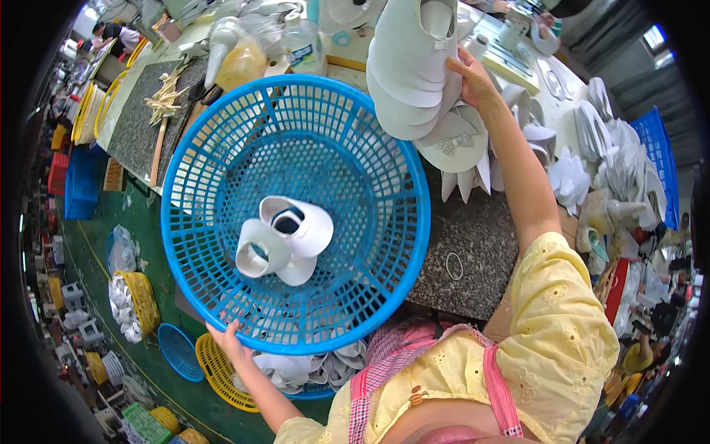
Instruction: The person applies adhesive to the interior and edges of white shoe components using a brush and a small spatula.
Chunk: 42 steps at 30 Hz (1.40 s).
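A big round blue plastic basket (336, 342) is tilted toward me in front of my body. Its near-left rim is gripped by my left hand (231, 342), with fingers curled over the edge. Inside, toward the lower middle, lie a few white shoe uppers (296, 270). At the upper right my right hand (473, 80) has its fingers closed on the edge of a nested stack of white shoe uppers (407, 74), held just beyond the basket's rim. Below the stack are more white uppers (455, 140), one with a sparkling ornament.
A dark stone slab (473, 244) bears a pale ring (454, 266). Another slab at left holds a hammer (160, 148) and thin strips (166, 96). A bottle (302, 46) stands behind the basket. Yellow (222, 377) and blue baskets stand below left; white pieces (617, 155) crowd the right.
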### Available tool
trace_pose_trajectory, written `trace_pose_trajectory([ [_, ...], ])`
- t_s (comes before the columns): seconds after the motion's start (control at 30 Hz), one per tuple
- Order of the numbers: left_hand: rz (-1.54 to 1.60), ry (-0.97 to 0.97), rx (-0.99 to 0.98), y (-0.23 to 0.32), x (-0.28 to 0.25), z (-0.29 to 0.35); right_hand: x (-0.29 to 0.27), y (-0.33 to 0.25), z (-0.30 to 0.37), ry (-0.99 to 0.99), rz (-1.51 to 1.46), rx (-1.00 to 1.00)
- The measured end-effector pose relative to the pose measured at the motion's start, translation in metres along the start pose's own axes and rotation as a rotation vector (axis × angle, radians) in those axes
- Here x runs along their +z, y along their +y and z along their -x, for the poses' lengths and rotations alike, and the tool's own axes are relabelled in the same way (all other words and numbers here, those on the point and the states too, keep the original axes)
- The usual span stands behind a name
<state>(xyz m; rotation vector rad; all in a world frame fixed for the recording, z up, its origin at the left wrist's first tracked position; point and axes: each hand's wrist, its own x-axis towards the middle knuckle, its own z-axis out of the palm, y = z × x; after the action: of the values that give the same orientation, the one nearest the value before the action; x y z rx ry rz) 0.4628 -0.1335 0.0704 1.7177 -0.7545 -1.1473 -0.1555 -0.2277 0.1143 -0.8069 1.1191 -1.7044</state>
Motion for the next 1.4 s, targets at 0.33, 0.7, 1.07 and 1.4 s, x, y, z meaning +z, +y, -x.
trace_pose_trajectory([
  [0.33,-0.923,0.139,0.389,-0.024,0.006,-0.021,-0.11,-0.044,0.126,0.18,-0.35,-0.096],
  [0.7,-0.45,-0.843,1.417,0.044,0.265,0.176,-0.186,0.026,0.273,0.253,0.873,0.133],
  [1.07,-0.525,-0.835,2.06,0.024,0.445,0.289,-0.183,-0.018,0.374,0.504,0.938,-0.289],
  [1.4,-1.803,-1.03,1.666,0.049,0.54,0.352,-0.236,0.004,0.474,0.421,0.878,-0.144],
])
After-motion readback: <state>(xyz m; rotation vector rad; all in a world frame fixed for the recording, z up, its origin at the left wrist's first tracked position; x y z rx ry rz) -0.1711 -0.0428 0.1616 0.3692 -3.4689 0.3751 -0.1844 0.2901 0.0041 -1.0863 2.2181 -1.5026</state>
